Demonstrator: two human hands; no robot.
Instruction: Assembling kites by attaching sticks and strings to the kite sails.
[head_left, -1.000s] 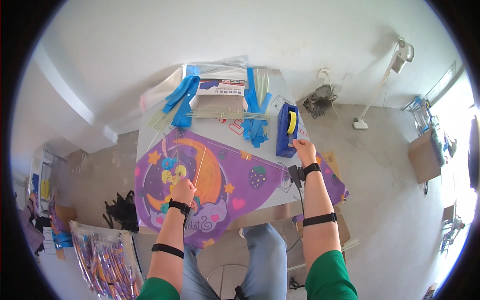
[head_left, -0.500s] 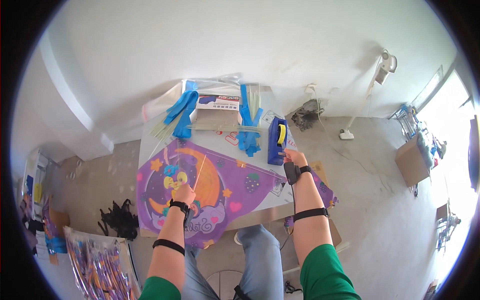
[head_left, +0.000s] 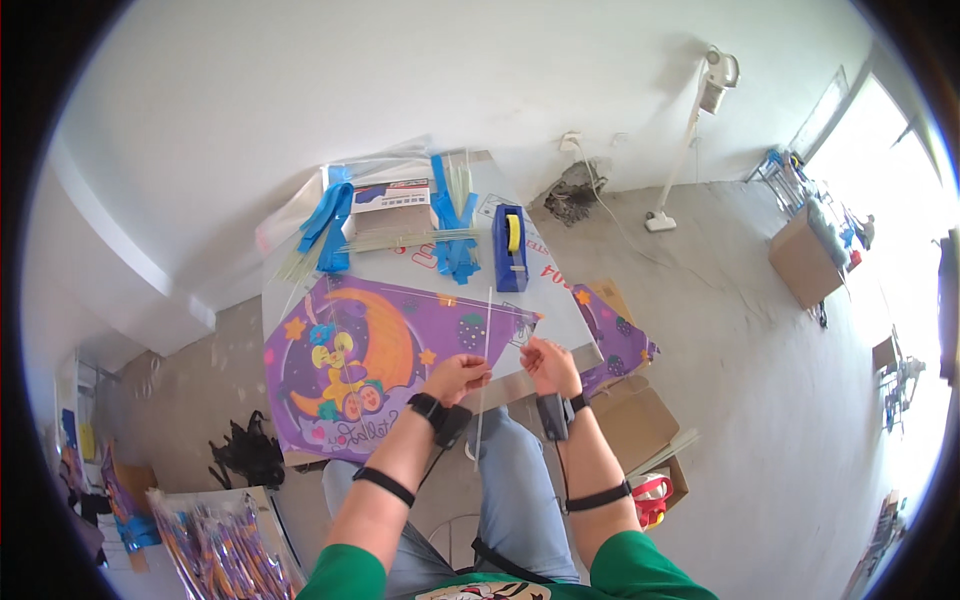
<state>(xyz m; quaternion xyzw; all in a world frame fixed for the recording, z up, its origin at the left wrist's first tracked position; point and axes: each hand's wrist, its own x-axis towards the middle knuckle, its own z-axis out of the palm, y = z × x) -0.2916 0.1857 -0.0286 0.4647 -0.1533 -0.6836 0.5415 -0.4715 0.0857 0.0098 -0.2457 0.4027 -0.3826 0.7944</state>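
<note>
My left hand [head_left: 458,377] is closed on a thin white rod [head_left: 489,325], which stands roughly upright in the view and passes the table's front edge. My right hand [head_left: 550,366] is just to the right of it, fingertips pinched together; whatever they hold, if anything, is too small to make out. Beneath both hands and to the left lies a purple kite sail [head_left: 395,310] printed with an orange moon and a cartoon character. One thin rod runs along its upper edge. Farther back stands a blue tape dispenser [head_left: 510,255] with a yellow-cored roll.
Blue strips [head_left: 325,225] and bundles of pale thin rods [head_left: 400,241] lie around a white box [head_left: 390,205] at the table's back. Another purple sail [head_left: 610,340] rests by the right edge, above an open cardboard box [head_left: 630,425]. A stick vacuum [head_left: 690,140] leans on the wall.
My right hand has come away from the tape dispenser toward me. My left hand has moved right with the rod, bringing both hands close together. The view has shifted to the right.
</note>
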